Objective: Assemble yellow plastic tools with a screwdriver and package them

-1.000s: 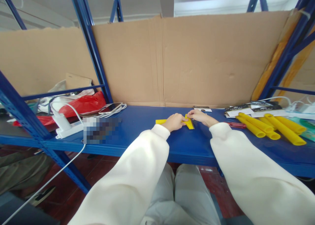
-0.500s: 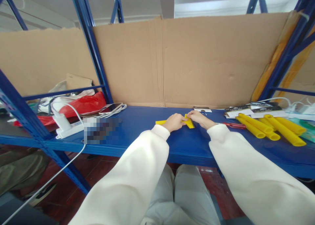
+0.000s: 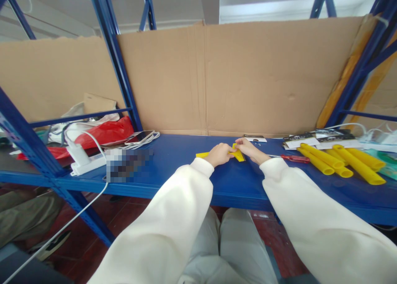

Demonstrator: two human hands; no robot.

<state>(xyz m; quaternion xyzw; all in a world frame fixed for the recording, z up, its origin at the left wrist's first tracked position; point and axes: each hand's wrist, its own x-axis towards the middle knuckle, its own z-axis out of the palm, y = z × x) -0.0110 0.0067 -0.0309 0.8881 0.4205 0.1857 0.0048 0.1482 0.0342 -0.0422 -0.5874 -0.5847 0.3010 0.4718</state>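
My left hand (image 3: 221, 154) is closed around a yellow piece (image 3: 239, 155) that looks roughly T-shaped, with a long handle and a wider crosspiece. The handle's end sticks out on the left of that hand, just above the blue shelf. At the crosspiece's upper end, the fingers of my right hand (image 3: 249, 150) are pinched together against it. Whether a small part is also between those fingertips is hidden. Right of my right hand lies a screwdriver (image 3: 296, 159) with a red handle, its thin shaft pointing left.
Several yellow tubes (image 3: 364, 168) lie on the right of the blue shelf (image 3: 180, 151), in front of black-and-white packets (image 3: 300, 140). Behind my hands is a small card (image 3: 254, 138). A white power strip (image 3: 88, 164) and a red bag (image 3: 107, 133) are on the left. Cardboard (image 3: 263, 77) walls the back.
My right hand and forearm have shifted very slightly left, showing more of the screwdriver's shaft. The left hand and the yellow piece look the same.
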